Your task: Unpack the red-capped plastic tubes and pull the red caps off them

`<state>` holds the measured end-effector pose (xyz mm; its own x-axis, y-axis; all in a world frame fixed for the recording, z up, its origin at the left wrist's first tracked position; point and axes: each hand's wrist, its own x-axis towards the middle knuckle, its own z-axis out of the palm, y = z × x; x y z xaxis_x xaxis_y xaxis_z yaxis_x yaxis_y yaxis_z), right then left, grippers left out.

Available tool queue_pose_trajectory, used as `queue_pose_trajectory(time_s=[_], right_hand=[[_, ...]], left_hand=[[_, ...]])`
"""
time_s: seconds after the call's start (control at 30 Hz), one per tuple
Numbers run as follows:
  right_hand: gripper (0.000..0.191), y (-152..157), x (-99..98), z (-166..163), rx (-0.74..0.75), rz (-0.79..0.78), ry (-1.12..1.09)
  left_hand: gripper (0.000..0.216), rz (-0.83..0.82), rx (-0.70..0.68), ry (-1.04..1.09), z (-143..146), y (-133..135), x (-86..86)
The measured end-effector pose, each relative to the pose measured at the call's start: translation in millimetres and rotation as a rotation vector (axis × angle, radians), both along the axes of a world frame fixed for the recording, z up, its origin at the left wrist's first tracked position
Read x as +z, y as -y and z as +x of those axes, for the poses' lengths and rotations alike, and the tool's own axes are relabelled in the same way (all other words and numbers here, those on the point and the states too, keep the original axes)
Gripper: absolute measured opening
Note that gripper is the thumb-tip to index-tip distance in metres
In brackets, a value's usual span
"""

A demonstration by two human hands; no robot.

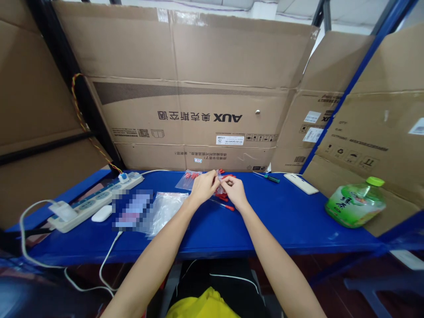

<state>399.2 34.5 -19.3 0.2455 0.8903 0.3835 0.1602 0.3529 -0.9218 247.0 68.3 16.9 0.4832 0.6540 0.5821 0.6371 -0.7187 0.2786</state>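
Observation:
My left hand (203,185) and my right hand (236,191) meet over the blue table, fingers closed in a pinch on a small clear plastic bag (219,177) between them. Their fingers hide part of the bag, and I cannot make out all of what is in it. Several red-handled pieces (222,198) lie under and behind the hands. One long thin tool with a red tip (229,207) rests just below them. Left of my left hand is another clear bag with red pieces inside (186,179). A stack of flat clear bags (168,210) lies nearer me.
A white power strip (99,198), a white earbud-like case (102,213) and a blurred phone (135,210) on a cable are at left. To the right are a green screwdriver (271,178), a white phone-like slab (301,183) and a green bottle (354,203). Cardboard (198,97) walls the back.

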Motion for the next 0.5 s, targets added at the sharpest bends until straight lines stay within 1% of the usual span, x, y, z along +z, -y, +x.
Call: queue_pose_trajectory(time_s=[0.1,0.17,0.23,0.3,0.37,0.5], right_hand=[[0.020,0.2,0.4,0.6,-0.148,-0.031,0.049],[0.017,0.8,0.5,3.0,-0.208,-0.062,0.047],[0.014,1.6,0.2,5.3,-0.186,-0.028,0.061],[0.014,2.7,0.1,6.1,-0.128,0.053,0.107],[0.018,3.9,0.8,5.3,-0.080,0.128,0.186],[0.030,5.1,3.1,2.3,-0.054,0.263,0.369]], left_hand=[[0.020,0.005,0.023,0.024,-1.7,-0.4,1.6],[0.020,0.011,0.035,0.062,-4.0,0.3,3.7],[0.020,0.005,0.027,0.096,-5.8,1.4,5.7],[0.023,-0.007,0.016,0.123,-6.5,2.4,6.8],[0.026,-0.016,0.006,0.139,-6.6,2.9,6.6],[0.029,0.002,-0.011,0.154,-6.5,3.2,4.0]])
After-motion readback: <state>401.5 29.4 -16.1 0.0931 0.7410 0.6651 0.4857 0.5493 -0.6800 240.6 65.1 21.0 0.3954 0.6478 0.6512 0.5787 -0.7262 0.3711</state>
